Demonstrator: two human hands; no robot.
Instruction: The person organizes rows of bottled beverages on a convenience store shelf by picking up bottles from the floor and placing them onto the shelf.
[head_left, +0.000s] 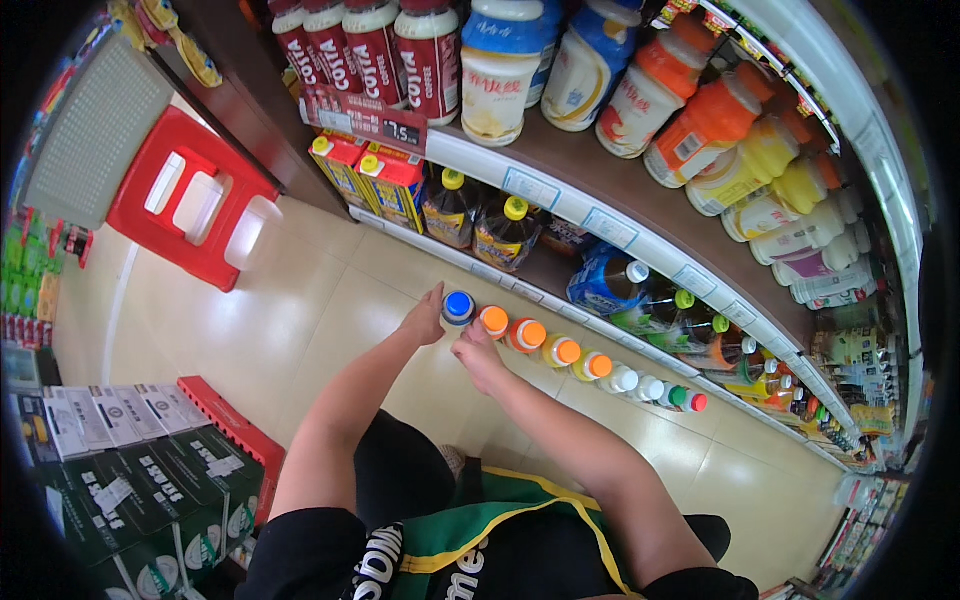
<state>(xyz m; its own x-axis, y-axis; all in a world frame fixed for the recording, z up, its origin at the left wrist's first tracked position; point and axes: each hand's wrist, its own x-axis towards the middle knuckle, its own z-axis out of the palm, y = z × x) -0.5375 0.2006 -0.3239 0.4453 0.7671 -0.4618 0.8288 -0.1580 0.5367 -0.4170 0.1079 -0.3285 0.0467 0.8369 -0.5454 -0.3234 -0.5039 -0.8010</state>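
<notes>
On the floor a row of capped drink bottles runs along the foot of the shelf. At its left end stands a bottle with a blue cap (458, 306). My left hand (426, 319) is against or right beside its left side. My right hand (480, 354) reaches up to the gap between that bottle and the first orange-capped bottle (494, 321). Its fingertips are partly hidden, so a grip cannot be made out. Farther right stand more orange-capped bottles (562, 349), white-capped bottles (622, 379), a green-capped bottle (676, 396) and a red-capped bottle (696, 403).
Above the row, a store shelf (480, 169) holds Costa Coffee bottles (427, 67) and large milk-drink bottles (501, 82). Cartons (390, 184) and dark tea bottles (508, 236) fill the lower shelf. A red plastic stool (187, 195) is at left; stacked green boxes (157, 480) sit lower left.
</notes>
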